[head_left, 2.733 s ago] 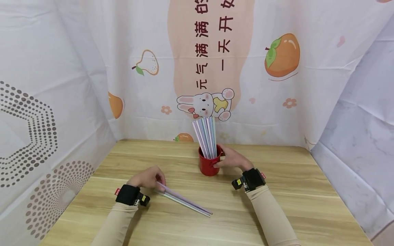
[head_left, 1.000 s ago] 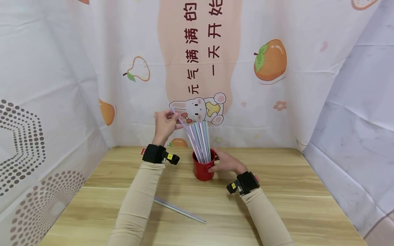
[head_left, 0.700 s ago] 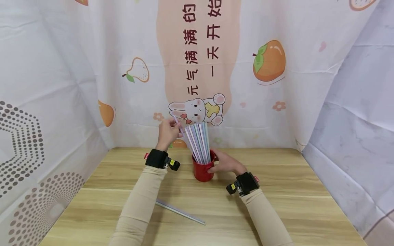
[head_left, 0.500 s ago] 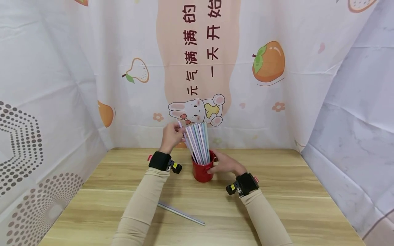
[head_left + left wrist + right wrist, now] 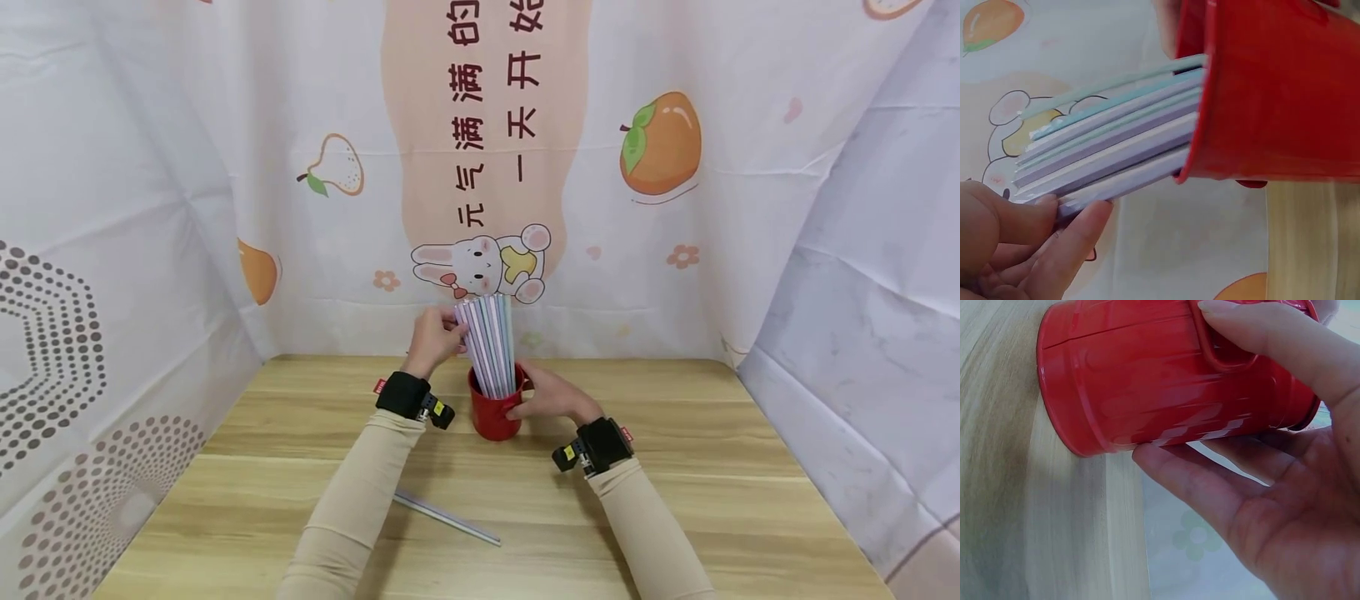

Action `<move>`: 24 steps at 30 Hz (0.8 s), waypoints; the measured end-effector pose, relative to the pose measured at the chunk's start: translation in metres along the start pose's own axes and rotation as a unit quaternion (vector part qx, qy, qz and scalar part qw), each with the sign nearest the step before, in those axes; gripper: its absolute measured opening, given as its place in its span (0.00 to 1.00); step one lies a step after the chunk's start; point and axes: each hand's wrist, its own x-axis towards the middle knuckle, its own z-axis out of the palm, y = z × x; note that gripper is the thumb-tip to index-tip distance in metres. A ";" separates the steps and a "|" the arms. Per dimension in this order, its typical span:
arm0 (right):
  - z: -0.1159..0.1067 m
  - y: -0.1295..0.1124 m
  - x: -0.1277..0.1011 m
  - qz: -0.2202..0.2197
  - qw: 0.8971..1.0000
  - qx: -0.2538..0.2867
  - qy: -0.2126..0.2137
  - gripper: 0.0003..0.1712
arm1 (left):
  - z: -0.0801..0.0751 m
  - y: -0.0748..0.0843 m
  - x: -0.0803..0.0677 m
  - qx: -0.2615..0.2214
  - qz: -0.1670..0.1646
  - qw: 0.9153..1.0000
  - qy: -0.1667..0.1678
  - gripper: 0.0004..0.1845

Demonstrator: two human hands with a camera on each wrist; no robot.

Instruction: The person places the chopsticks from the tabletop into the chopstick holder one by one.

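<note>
In the head view, a red mug (image 5: 495, 418) stands upright on the table, filled with a bundle of slim, faceted pastel pencils (image 5: 487, 346) that leans left. My left hand (image 5: 435, 337) is at the left side of the bundle near its top. Its thumb and fingertips pinch a lilac pencil (image 5: 1088, 201) at the upper end, alongside the others in the left wrist view. My right hand (image 5: 553, 393) holds the mug from the right. Its thumb lies on the handle (image 5: 1235, 362) and its fingers touch the mug's side.
Two or so loose pencils (image 5: 450, 521) lie on the wooden table (image 5: 637, 508) in front of the mug, partly hidden by the left forearm. A printed cloth (image 5: 337, 242) hangs behind the table's back edge.
My left hand has left the loose pencils and carried a lilac one up to the mug, then moved down and right, bringing it against the bundle. My right hand stays on the mug.
</note>
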 end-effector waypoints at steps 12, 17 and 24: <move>0.003 0.001 0.000 -0.001 1.000 0.016 -0.007 0.51 | -0.009 -0.017 -0.013 0.028 -0.017 0.997 -0.070 0.10; 0.001 -0.001 0.002 0.003 1.000 0.017 -0.009 0.50 | -0.023 -0.030 -0.027 0.102 -0.036 0.986 -0.123 0.11; -0.005 0.002 0.002 0.008 1.000 0.010 -0.007 0.51 | -0.050 -0.051 -0.057 0.157 -0.091 0.968 -0.171 0.09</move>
